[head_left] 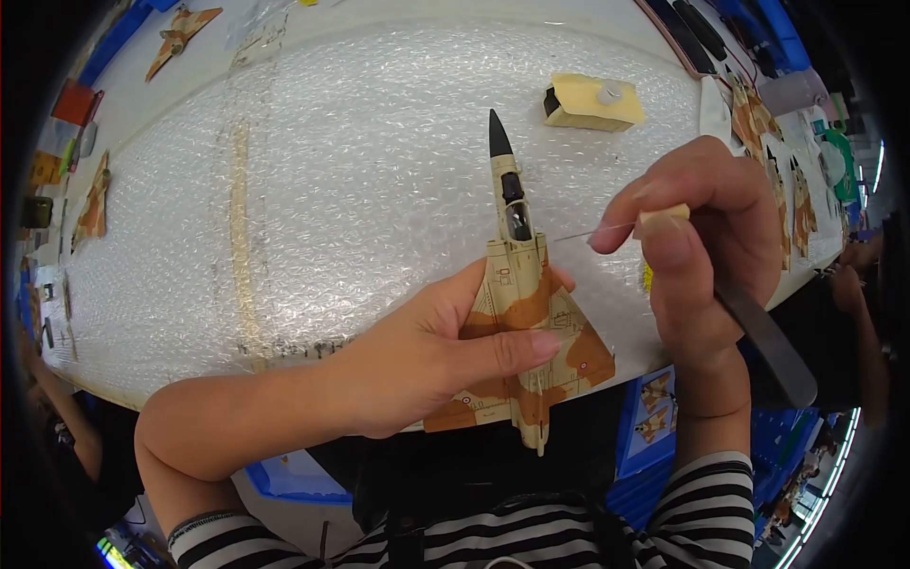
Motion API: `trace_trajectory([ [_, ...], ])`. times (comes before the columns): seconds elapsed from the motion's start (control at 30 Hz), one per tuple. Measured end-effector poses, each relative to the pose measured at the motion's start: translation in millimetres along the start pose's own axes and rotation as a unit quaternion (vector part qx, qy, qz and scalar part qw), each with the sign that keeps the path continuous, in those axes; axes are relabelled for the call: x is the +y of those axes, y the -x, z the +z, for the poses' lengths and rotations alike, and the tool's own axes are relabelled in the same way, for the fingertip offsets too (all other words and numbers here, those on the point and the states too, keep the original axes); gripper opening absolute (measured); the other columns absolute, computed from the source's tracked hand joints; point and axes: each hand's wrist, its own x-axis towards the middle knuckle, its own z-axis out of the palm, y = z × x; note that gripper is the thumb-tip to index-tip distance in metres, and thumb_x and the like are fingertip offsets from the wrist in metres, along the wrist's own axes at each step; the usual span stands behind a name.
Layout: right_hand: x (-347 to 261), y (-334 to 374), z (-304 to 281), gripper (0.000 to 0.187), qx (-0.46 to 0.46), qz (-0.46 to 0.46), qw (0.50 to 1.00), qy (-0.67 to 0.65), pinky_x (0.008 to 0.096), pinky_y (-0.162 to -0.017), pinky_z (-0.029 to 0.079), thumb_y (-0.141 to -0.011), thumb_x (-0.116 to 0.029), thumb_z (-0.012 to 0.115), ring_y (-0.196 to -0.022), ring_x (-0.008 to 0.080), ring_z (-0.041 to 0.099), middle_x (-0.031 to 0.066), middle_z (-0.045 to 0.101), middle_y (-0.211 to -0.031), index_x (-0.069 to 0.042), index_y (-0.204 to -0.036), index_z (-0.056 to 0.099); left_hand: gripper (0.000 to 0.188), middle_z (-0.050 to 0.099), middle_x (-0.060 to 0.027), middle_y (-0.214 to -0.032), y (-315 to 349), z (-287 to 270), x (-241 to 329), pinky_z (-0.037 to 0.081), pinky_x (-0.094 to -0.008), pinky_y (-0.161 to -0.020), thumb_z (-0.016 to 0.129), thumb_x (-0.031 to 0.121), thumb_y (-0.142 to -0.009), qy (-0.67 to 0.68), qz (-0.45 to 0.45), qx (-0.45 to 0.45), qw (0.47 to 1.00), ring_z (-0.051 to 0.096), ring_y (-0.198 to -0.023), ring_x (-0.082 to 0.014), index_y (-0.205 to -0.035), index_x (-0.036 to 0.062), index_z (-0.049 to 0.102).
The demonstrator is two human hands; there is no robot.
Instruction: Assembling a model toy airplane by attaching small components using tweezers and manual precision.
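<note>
A model jet plane (518, 284) in tan and brown camouflage, with a black nose cone pointing away from me, is held by my left hand (427, 356) across its wing and body. My right hand (701, 247) is shut on a thin tool: a dark flat handle (768, 346) runs down from the fist, and a small tan piece (661, 219) with a fine wire tip sits between thumb and fingers. The wire tip points left toward the cockpit area and stops just right of the fuselage. Both hands hover over a bubble-wrap sheet (332, 190) covering the table.
A tan foam block (592, 101) with a small white cap lies at the back. More camouflaged plane models (180, 36) and parts lie along the left and right edges. Blue bins (654, 417) stand below the table edge. Another person's arm (867, 322) is at the right.
</note>
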Motion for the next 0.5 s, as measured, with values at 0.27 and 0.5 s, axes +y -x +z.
trace_trajectory([
  [0.27,5.0,2.1,-0.7,0.012,-0.080,-0.013,0.997,0.002,0.0227,-0.055,0.048,-0.077,-0.011,0.054,-0.064,0.0236,0.061,0.0060,0.046,-0.072,-0.005,-0.085,0.048,0.038,0.054,-0.0080,-0.098,-1.1,-0.5,0.0,0.045,-0.0232,-0.076,0.054,0.013,-0.085,0.005,-0.024,0.008,1.000,0.054,-0.086,-0.0118,-0.118,0.0037,0.037],
  [0.5,11.0,3.2,0.1,0.013,-0.100,-0.052,0.993,0.022,0.0264,-0.056,0.051,-0.076,-0.009,0.055,-0.065,0.0272,0.062,0.0063,0.045,-0.073,-0.005,-0.086,0.048,0.037,0.054,-0.0084,-0.098,-2.5,-0.9,-0.9,0.045,-0.0232,-0.077,0.054,0.014,-0.085,0.002,-0.017,-0.001,1.000,0.054,-0.086,-0.0120,-0.118,0.0039,0.038],
])
